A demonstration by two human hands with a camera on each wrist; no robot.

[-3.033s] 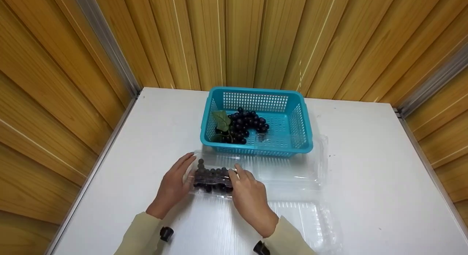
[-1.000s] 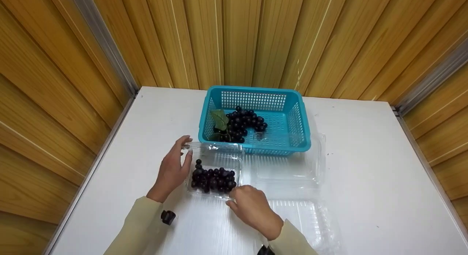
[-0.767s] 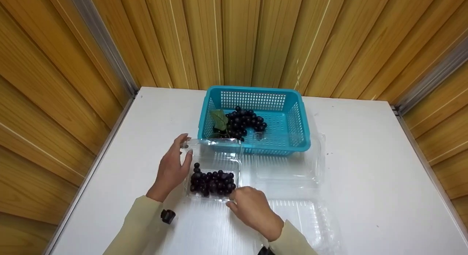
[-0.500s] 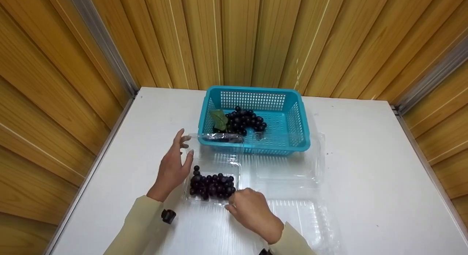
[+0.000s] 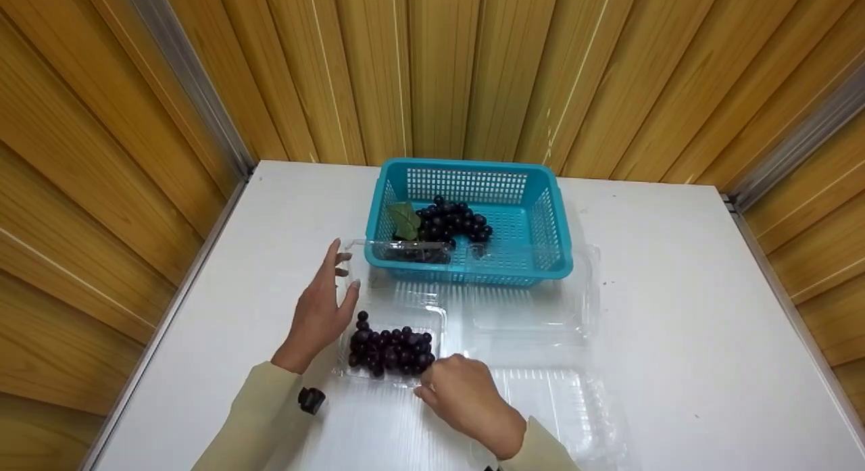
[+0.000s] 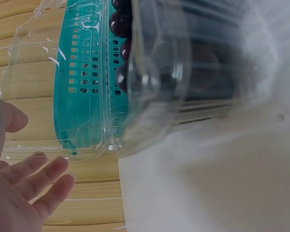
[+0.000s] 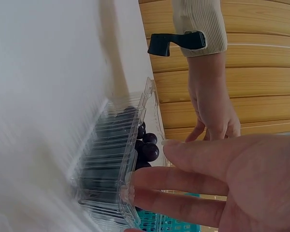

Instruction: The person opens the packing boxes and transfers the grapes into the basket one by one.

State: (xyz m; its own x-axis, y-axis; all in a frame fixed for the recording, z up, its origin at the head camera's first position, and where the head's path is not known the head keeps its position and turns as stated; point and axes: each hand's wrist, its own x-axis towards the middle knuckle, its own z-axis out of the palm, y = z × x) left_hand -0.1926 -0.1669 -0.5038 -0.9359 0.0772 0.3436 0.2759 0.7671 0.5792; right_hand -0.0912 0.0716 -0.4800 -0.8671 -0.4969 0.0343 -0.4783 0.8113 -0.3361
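Observation:
In the head view a clear plastic clamshell box [image 5: 442,322] with a bunch of dark grapes [image 5: 390,353] in its base stands before the teal basket [image 5: 564,241]. Its clear lid [image 5: 399,268] is raised and leans back in front of the basket. My left hand [image 5: 317,315] is beside the lid's left edge, fingers spread; in the left wrist view the thumb and fingers [image 6: 53,193] lie loosely about that edge. At the box's near right corner is my right hand [image 5: 470,400]. In the right wrist view its straight fingers [image 7: 183,179] touch the rim, thumb apart over the grapes.
More dark grapes [image 5: 449,221] with a green leaf [image 5: 403,219] lie in the basket. A second clear clamshell [image 5: 554,403] lies open on the right, its upper part against the basket. Wood-patterned walls [image 5: 432,72] enclose the white table [image 5: 676,309].
Three seconds ago the lid lay over the grapes with both hands on the box. It has swung up and back, the right hand has dropped to the near corner, and the box has slid nearer.

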